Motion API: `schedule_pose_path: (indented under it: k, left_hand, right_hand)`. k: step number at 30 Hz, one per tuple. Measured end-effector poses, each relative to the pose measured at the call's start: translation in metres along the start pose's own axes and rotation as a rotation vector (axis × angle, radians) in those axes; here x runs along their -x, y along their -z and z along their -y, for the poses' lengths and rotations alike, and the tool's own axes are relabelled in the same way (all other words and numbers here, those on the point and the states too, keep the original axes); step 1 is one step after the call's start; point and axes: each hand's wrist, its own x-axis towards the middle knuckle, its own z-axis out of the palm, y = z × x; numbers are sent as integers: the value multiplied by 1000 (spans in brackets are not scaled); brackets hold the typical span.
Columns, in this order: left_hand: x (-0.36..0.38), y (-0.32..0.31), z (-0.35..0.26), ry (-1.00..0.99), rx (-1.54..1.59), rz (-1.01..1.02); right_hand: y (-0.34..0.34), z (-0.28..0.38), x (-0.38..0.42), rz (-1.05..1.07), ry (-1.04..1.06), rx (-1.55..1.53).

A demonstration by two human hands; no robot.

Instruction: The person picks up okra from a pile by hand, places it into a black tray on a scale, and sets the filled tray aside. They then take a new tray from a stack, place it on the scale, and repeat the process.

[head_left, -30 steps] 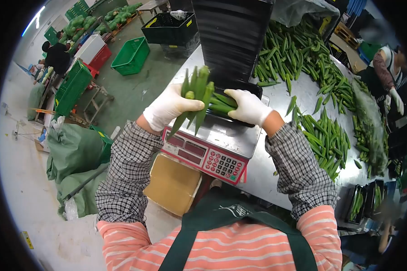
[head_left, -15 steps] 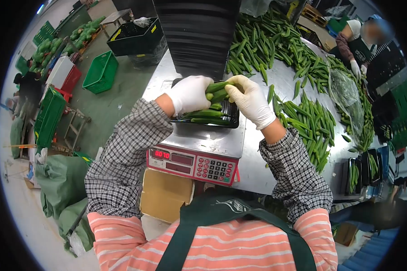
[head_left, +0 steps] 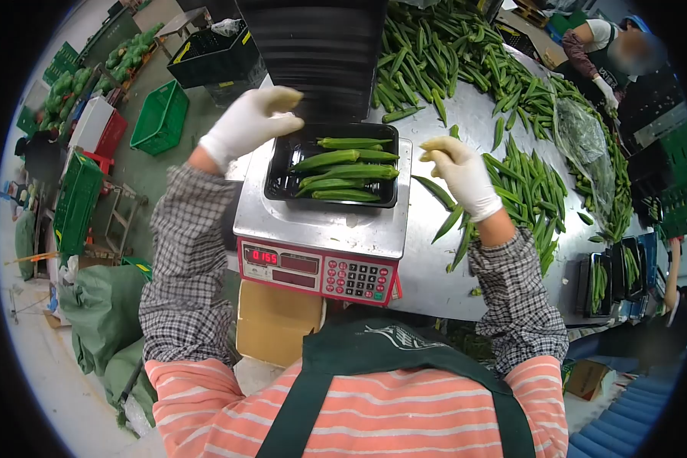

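A black plastic tray (head_left: 273,183) rests on the steel platform of a weighing scale (head_left: 320,229), with several green okra pods (head_left: 347,169) lying lengthwise in it. The red-framed scale shows lit digits that look like 0.155. My left hand (head_left: 252,126), in a white glove, hovers by the tray's upper left corner, thumb and fingers apart and nothing between them. To the right of the tray is my gloved right hand (head_left: 463,177), over the near edge of the loose okra. Its fingers are bent but parted, with nothing seen in them.
Loose okra (head_left: 527,195) lies heaped across the steel table (head_left: 435,282). Tall stacked black trays (head_left: 309,61) stand behind the scale. Filled trays (head_left: 599,286) sit at right, near a clear plastic bag (head_left: 584,145). A co-worker (head_left: 603,61) stands beyond. A green crate (head_left: 160,118) is on the floor.
Both hands have let go of the okra they held above the tray and drawn apart, left hand up and left, right hand outward. The scale's digits have risen from 0.070.
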Motion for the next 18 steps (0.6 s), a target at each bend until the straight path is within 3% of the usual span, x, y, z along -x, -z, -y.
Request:
schedule_pose_path:
  k: [6, 7, 11, 13, 14, 17, 18]
  left_hand:
    - [47, 5, 25, 150, 41, -111]
    - [52, 5, 30, 118, 41, -99]
    - [61, -10, 38, 146, -30, -129]
    - [62, -20, 40, 148, -88, -122]
    - [60, -25, 45, 112, -78, -101]
    - [62, -36, 32, 249, -128, -32]
    - [61, -42, 42, 205, -167, -83]
  right_hand:
    - [5, 2, 17, 33, 10, 64]
    - [-2, -6, 16, 12, 125, 101]
    - [-21, 10, 14, 31, 170, 312]
    - [-26, 12, 8, 21, 353, 415]
    - [-27, 16, 7, 86, 296, 430]
    - [-38, 17, -3, 180, 256, 558]
    - [-44, 16, -7, 153, 344, 633]
